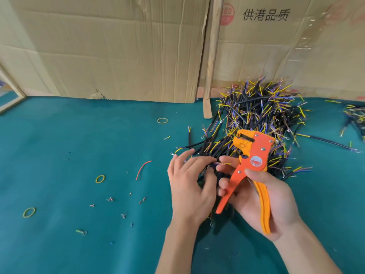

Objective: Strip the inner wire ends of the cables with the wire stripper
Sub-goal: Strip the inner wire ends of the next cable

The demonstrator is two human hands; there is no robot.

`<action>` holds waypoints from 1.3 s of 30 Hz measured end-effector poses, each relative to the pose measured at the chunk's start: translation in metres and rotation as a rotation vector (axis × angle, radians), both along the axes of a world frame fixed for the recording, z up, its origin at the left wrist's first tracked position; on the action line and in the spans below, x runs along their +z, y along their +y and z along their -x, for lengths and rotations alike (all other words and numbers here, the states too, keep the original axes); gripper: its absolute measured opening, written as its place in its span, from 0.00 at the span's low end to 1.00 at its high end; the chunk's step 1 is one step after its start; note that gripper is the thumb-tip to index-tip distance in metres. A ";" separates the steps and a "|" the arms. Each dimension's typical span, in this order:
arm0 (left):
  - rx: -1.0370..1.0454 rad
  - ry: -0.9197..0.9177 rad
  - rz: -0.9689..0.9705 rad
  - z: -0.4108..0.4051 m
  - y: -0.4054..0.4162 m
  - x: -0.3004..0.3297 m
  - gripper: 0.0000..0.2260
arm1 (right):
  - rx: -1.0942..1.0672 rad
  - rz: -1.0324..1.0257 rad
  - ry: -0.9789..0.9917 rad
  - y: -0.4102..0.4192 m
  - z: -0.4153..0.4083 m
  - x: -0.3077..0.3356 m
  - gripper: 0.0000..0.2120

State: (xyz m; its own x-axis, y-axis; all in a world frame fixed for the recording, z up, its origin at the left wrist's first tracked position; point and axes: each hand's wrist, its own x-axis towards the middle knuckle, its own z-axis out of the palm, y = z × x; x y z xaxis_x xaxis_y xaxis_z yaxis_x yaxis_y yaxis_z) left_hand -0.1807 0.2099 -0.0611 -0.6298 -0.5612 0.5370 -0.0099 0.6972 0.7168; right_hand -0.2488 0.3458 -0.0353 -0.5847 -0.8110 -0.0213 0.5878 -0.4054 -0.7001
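Your right hand (pixel 262 196) grips the orange wire stripper (pixel 249 171), fingers curled round its two handles, head tilted up toward the far edge of the tabletop (pixel 79 175). The tool's jaws stand slightly apart with nothing between them. Your left hand (pixel 189 182) sits just beside it, fingers loosely bent over a black cable (pixel 212 171); whether they pinch it or only touch it cannot be told. That cable's thin coloured wire ends (pixel 225 164) poke out between your two hands, just beside the stripper's handles. The big pile of cables (pixel 260 111) lies behind your hands against the cardboard wall (pixel 118 56) at the far edge, toward the right. A smaller heap (pixel 355 117) sits at the right edge. Rubber bands (pixel 162 120), a red wire scrap (pixel 143 169) and small offcuts are scattered over the left half.
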 end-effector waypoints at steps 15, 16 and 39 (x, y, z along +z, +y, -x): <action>0.100 0.108 -0.112 0.004 -0.001 0.001 0.05 | -0.073 -0.103 0.062 -0.007 -0.003 -0.002 0.30; 0.095 0.110 -0.130 0.004 -0.002 0.001 0.05 | -0.078 -0.120 0.071 -0.007 -0.004 -0.002 0.28; 0.002 0.021 -0.156 0.001 -0.010 0.000 0.06 | -0.139 -0.351 0.304 -0.005 -0.007 -0.001 0.22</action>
State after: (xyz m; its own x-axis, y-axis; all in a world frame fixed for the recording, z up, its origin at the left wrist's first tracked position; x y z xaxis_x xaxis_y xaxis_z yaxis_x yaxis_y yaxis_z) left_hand -0.1817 0.1996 -0.0608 -0.6183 -0.6396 0.4567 0.0055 0.5776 0.8163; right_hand -0.2413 0.3403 -0.0359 -0.7093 -0.6991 -0.0908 0.2920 -0.1741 -0.9404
